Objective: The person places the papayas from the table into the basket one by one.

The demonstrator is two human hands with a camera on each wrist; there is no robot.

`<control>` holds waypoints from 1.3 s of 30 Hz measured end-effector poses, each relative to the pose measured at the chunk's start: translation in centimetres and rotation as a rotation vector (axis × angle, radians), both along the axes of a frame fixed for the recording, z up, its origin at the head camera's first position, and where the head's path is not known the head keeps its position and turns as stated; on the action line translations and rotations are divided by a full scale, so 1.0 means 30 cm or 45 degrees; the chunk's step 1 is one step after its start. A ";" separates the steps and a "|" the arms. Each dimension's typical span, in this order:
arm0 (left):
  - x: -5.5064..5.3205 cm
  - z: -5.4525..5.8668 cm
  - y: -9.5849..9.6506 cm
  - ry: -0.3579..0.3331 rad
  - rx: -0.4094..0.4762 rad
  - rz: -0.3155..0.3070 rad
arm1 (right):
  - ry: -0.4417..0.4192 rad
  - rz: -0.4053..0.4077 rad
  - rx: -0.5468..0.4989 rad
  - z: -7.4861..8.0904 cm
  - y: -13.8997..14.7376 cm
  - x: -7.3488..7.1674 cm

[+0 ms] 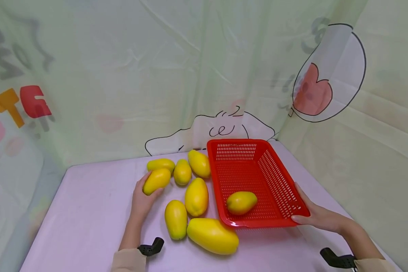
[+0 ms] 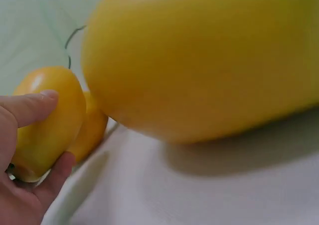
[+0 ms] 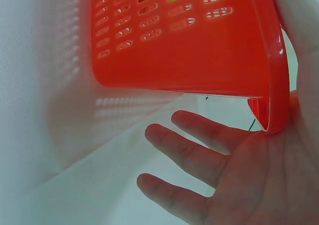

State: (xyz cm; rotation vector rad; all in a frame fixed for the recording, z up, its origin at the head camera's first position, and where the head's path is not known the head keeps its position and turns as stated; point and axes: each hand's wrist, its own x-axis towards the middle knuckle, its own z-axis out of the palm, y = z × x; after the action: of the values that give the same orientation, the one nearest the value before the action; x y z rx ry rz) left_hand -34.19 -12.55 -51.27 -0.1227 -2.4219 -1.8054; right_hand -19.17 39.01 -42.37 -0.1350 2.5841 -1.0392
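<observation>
In the head view my left hand (image 1: 143, 199) holds a yellow mango (image 1: 157, 181) at the left of a loose group of mangoes. The left wrist view shows the thumb and a finger on either side of this mango (image 2: 52, 120), with another close behind it. My right hand (image 1: 321, 216) grips the near right corner of a red plastic basket (image 1: 282, 173), thumb over the rim. Three fingers stretch out beside the basket's outer wall (image 3: 189, 60) in the right wrist view. One mango (image 1: 241, 203) lies inside the basket, near its front.
Several mangoes lie left of the basket, among them an upright-lying one (image 1: 196, 197) and a larger one (image 1: 213, 236) by the basket's near left corner. A pale cloth covers the table (image 1: 88, 219). Printed curtains (image 1: 122, 75) hang behind and at both sides.
</observation>
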 end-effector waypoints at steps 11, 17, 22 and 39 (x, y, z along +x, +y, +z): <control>0.035 0.112 -0.026 -0.247 0.415 0.055 | -0.036 0.014 0.029 0.019 0.003 -0.003; 0.037 0.129 -0.025 -0.292 0.589 0.069 | -0.053 0.027 0.036 0.023 0.014 -0.005; 0.039 0.132 -0.026 -0.302 0.645 0.043 | -0.099 0.026 0.013 0.019 0.023 -0.009; 0.032 0.167 -0.037 -0.375 0.770 0.033 | -0.179 0.043 -0.008 0.015 0.035 -0.015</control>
State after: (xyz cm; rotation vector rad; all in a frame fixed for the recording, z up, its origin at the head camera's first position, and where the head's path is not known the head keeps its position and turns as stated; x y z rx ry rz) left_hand -33.23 -13.65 -46.25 0.2436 -1.8924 -2.5957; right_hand -19.62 40.07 -41.94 -0.1023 2.4443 -1.0076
